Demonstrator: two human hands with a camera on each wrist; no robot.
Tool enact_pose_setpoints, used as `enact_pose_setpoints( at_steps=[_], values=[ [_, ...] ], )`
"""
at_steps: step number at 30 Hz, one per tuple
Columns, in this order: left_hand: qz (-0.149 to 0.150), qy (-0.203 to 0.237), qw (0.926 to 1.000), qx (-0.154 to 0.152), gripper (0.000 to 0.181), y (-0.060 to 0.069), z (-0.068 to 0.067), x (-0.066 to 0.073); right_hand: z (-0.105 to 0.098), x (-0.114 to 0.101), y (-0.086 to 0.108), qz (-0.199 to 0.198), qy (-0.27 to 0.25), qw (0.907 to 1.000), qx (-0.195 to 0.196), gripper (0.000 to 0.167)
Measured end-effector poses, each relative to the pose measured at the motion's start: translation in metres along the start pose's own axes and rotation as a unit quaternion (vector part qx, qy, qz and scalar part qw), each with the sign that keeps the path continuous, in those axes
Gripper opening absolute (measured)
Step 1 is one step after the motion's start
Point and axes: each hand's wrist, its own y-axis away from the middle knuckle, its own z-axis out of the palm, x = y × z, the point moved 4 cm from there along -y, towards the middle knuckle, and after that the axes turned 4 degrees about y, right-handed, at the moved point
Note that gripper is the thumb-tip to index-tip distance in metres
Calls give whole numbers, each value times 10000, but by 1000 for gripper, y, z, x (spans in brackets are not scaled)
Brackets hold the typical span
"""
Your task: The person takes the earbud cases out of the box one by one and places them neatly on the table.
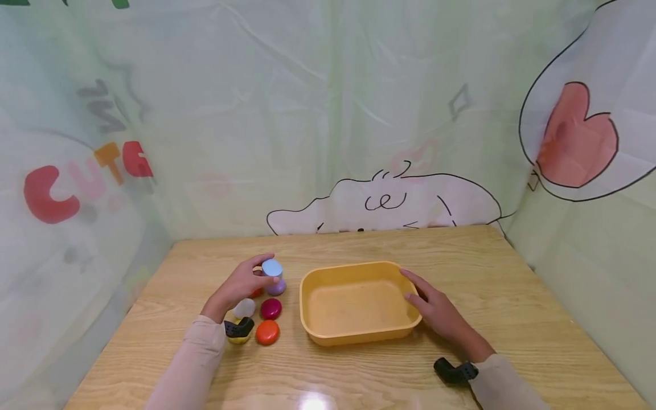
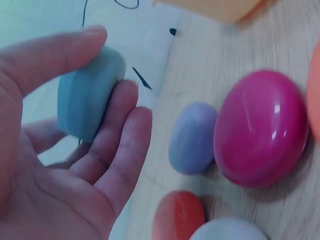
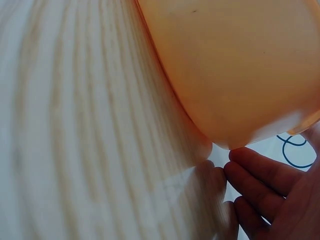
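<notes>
My left hand (image 1: 243, 287) pinches a light blue rounded block (image 2: 90, 95) between thumb and fingers, raised off the table in the left wrist view. Just below it in the head view lies a lilac pebble-shaped piece (image 1: 277, 287). Around it on the table are a magenta piece (image 1: 270, 308), an orange-red piece (image 1: 267, 332), a white piece (image 1: 244, 308) and a red piece (image 2: 180, 220). A yellow piece (image 1: 238, 340) is partly hidden by the left wrist camera. My right hand (image 1: 435, 307) holds the right rim of a yellow-orange plastic basin (image 1: 359, 336), thumb inside, fingertips against its outer wall.
The wooden table (image 1: 359, 376) carries everything, with the basin to the right of the colored pieces. A printed curtain (image 1: 307, 114) hangs behind the table and at both sides. Black wrist cameras (image 1: 455, 371) sit on both wrists.
</notes>
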Motion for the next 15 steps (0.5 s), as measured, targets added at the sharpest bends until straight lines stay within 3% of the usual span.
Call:
enact_pose_setpoints(
  at_steps=[10, 15],
  values=[
    [-129, -144, 9989, 417, 67, -18, -16, -20, 1, 0, 0, 15, -46, 10000, 3, 54],
    [-274, -837, 9940, 652, 67, -29, -24, -27, 1, 0, 2, 63, -122, 9999, 15, 54]
  ],
)
